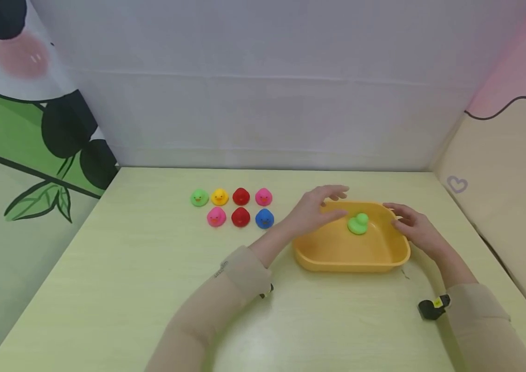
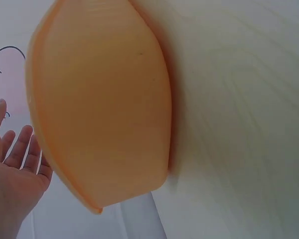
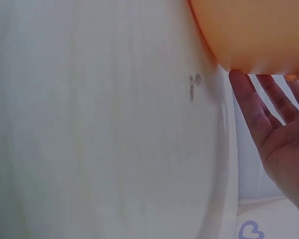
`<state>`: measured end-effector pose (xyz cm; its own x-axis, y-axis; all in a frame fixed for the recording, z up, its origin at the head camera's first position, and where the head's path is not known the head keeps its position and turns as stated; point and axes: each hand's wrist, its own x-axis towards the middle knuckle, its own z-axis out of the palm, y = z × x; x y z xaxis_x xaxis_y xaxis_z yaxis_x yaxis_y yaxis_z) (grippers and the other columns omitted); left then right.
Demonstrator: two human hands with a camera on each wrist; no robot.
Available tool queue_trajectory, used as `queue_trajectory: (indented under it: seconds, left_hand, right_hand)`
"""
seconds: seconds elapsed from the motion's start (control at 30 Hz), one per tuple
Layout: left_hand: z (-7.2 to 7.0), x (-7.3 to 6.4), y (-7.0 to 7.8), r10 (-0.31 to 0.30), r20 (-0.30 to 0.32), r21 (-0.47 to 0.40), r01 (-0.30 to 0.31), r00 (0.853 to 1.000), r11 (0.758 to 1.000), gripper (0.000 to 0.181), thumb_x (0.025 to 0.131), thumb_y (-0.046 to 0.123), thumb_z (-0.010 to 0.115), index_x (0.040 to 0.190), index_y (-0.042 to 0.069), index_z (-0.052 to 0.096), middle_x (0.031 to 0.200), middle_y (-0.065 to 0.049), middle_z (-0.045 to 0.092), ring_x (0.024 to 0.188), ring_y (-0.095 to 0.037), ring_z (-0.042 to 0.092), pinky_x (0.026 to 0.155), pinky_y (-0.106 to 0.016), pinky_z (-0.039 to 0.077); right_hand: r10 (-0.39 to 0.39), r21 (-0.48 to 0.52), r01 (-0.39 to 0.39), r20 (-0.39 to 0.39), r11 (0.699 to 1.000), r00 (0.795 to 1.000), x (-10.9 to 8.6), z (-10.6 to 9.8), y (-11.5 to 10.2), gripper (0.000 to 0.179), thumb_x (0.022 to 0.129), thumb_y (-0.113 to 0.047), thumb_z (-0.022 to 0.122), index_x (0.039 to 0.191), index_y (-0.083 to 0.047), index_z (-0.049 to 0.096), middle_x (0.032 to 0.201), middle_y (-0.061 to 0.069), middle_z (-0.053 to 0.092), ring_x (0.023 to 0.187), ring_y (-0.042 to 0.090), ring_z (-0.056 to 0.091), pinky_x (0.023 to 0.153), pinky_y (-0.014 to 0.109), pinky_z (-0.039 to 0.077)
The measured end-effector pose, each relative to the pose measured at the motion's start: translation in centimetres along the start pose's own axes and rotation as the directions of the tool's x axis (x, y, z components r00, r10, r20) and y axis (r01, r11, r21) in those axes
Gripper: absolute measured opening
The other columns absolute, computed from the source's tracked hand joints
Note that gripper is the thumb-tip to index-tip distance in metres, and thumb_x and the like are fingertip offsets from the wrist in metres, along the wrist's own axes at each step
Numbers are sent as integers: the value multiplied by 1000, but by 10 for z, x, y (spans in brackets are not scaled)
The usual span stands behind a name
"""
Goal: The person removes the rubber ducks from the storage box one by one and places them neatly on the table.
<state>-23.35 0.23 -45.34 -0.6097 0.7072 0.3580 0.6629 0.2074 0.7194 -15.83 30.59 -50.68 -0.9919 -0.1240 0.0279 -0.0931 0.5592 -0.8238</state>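
We look down on a pale yellow-green table [image 1: 151, 289] where a person's two hands flank a shallow orange basin [image 1: 337, 253]. The left hand [image 1: 311, 209] hovers over the basin's near-left rim with fingers straight and spread, holding nothing. The right hand [image 1: 413, 227] lies at the right rim with fingers extended; from the head view it appears to touch the edge, though we cannot be sure of contact. Inside the basin, toward its far side, sits a single green duck [image 1: 358, 223], upright and free of either hand.

To the left of the basin, well apart from it, seven more small ducks stand in two tidy rows: a green duck in the back row [image 1: 199, 197], a yellow duck [image 1: 219, 196], a red duck [image 1: 241, 196] and a pink duck [image 1: 263, 196], then in front a second pink duck [image 1: 216, 216], a second red duck [image 1: 240, 217] and a blue duck [image 1: 265, 218].

In our judgement, steadying the basin with the right hand while the left lifts clear without brushing the rim would keep the light basin from sliding on the smooth table.

The basin looks like moulded plastic, matte, with rounded corners and sloping walls; the left wrist view shows faint ridges on its outer side. The ducks look soft and rubbery, dome-shaped, with small orange beaks. The table carries a faint wood-grain print.
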Motion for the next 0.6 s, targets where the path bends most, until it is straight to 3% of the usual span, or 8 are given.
queue_trajectory:
  seconds: [0.17,0.37,0.6]
  left_hand:
    - [9,7,-3,-29,83,-3,29,996,1000,51,89,32,65,136,19,50,125,1,59,114,-11,50,94,-26,44]
    - [21,15,-7,-96,186,29,92,978,995,53,89,35,64,138,24,47,129,7,55,118,-11,48,99,-25,41]
    - [34,24,-17,-83,296,121,49,951,991,58,88,32,67,140,18,46,137,6,51,122,-13,48,104,-22,35]
  right_hand:
    - [1,1,-1,-2,1000,1000,-1,0,1,49,99,-24,49,144,-10,35,135,23,45,98,-5,54,73,25,54]
    - [-7,0,7,-2,1000,1000,-1,-1,2,49,99,-24,49,144,-10,35,135,23,44,97,-6,54,74,23,53]
    - [-32,24,32,-3,999,999,1,1,3,48,99,-21,49,143,-8,35,132,23,46,97,-5,56,73,24,54]
